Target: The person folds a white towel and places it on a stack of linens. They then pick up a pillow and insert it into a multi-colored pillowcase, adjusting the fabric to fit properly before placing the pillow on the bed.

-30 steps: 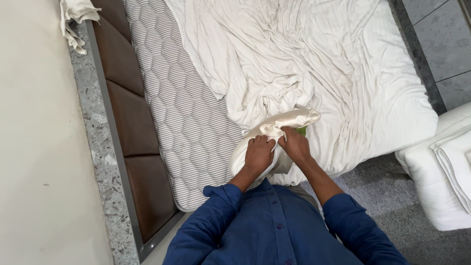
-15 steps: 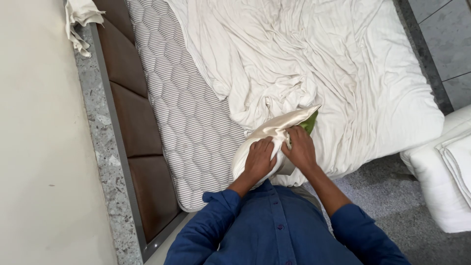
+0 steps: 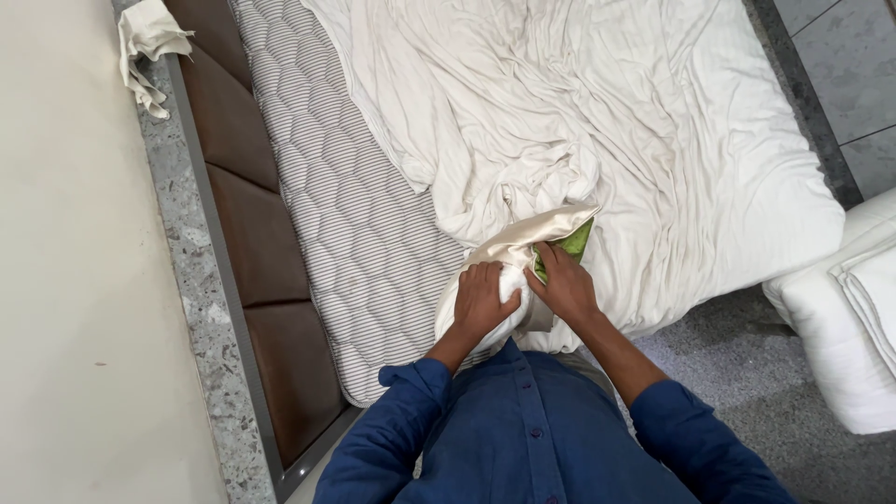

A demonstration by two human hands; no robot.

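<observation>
Presently, the fingers of the left hand (image 3: 483, 299) are curled down and pressed onto a white pillow (image 3: 467, 313), gripping its rounded end. Fingers of the right hand (image 3: 563, 285) are closed on the edge of a cream pillowcase (image 3: 523, 241), whose green lining (image 3: 571, 245) shows just above the knuckles. The two hands sit side by side, nearly touching. The pillowcase mouth lies over the far end of the pillow, its pointed corner tilted up to the right. The pillow rests at the near edge of the bed, on a rumpled cream sheet (image 3: 635, 121) that covers the right part of a quilted striped mattress (image 3: 345, 205). Blue shirt sleeves (image 3: 401, 420) lead back from both wrists. Left of the mattress runs a brown padded headboard (image 3: 247, 224), then a speckled stone ledge (image 3: 191, 271) with a crumpled white cloth (image 3: 145, 42) at its far end. A white cushioned seat (image 3: 845, 327) stands at right.
</observation>
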